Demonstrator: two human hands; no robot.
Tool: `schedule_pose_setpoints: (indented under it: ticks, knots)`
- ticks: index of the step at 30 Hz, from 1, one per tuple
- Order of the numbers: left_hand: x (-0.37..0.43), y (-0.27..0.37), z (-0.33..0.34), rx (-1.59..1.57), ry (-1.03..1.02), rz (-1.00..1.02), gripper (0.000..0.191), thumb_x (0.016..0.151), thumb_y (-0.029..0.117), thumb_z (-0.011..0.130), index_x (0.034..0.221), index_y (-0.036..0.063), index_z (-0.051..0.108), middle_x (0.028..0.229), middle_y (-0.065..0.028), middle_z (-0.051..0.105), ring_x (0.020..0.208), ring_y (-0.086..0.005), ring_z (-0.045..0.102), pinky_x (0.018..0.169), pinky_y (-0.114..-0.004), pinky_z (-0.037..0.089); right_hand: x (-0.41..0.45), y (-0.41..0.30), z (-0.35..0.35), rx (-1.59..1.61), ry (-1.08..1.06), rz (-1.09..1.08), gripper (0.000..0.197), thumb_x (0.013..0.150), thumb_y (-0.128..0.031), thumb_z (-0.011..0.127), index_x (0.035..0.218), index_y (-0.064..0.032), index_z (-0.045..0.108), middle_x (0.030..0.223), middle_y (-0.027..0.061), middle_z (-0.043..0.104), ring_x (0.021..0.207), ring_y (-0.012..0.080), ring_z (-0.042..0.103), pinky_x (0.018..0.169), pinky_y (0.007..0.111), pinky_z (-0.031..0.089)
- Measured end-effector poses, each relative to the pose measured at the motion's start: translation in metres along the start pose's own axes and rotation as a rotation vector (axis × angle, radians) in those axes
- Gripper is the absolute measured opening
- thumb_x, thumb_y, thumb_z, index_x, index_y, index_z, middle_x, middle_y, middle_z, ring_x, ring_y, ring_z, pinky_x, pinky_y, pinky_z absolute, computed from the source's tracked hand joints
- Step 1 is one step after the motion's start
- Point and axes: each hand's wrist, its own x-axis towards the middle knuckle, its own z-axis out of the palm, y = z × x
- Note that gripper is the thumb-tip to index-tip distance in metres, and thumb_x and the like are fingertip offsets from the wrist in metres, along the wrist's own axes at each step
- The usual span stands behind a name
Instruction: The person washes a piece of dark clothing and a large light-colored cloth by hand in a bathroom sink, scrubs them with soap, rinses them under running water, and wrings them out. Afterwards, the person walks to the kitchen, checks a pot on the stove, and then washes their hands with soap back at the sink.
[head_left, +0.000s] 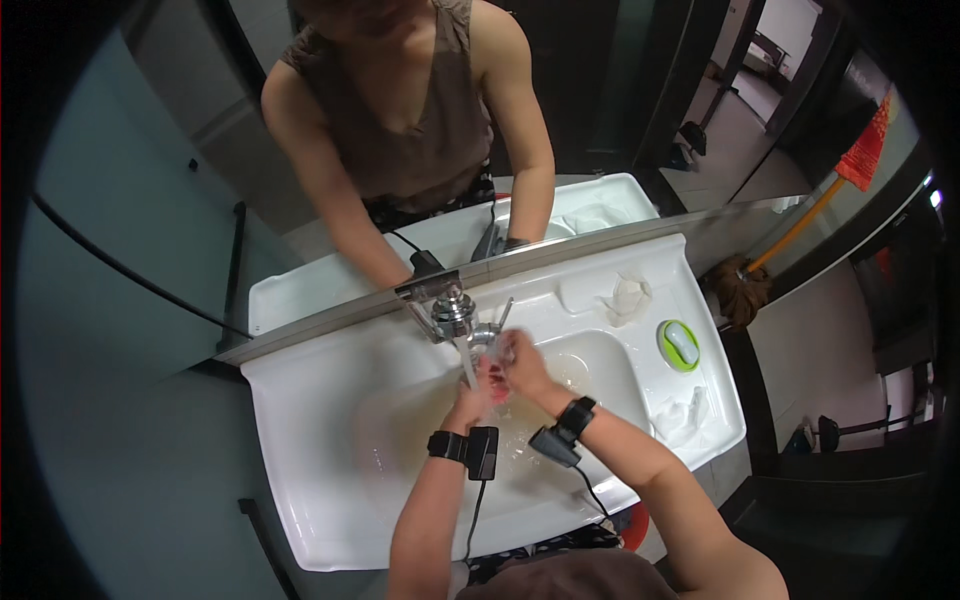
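Water runs from the chrome faucet (454, 311) into the white washbasin (307, 465). Under the stream is my left hand (469, 403), around a small reddish thing (496, 382) that is too blurred to name. My right hand (527, 366) is close beside it on the right, fingers curled and blurred by motion. Whether those fingers grip anything is unclear; something see-through, perhaps splashing water, shows near them. Shallow, cloudy water (420, 442) covers part of the basin floor. A black strapped device sits on each wrist, with a cable hanging from it.
A green soap dish (679, 346) with a pale soap bar (681, 343) stands on the right ledge. Crumpled white tissue or plastic (628, 300) lies behind it, with more (684, 418) in front. The faucet lever (506, 311) juts up near my right hand. A mirror (600, 90) rises behind the basin.
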Motion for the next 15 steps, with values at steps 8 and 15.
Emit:
schedule_pose_setpoints:
  ticks: [8, 15]
  knots:
    - [-0.081, -0.006, -0.002, 1.674, 0.068, 0.305, 0.064, 0.069, 0.024, 0.060, 0.125, 0.0196, 0.029, 0.132, -0.0184, 0.021, 0.120, -0.0390, 0.022, 0.090, -0.061, 0.020, 0.065, -0.015, -0.030, 0.390, -0.107, 0.223, 0.073, 0.062, -0.012, 0.057, 0.125, 0.0037, 0.025, 0.121, 0.0231, 0.039, 0.113, 0.0298, 0.038, 0.092, 0.030, 0.031]
    - [-0.111, -0.024, -0.032, 1.374, 0.207, 0.325, 0.067, 0.068, 0.026, 0.062, 0.125, 0.0185, 0.029, 0.133, -0.0161, 0.015, 0.120, -0.0389, 0.019, 0.087, -0.061, 0.023, -0.128, 0.056, -0.156, -0.701, 0.178, -0.013, 0.047, 0.060, -0.009, 0.059, 0.106, -0.0087, 0.049, 0.117, 0.0190, 0.039, 0.107, 0.0346, 0.037, 0.083, 0.047, 0.032]
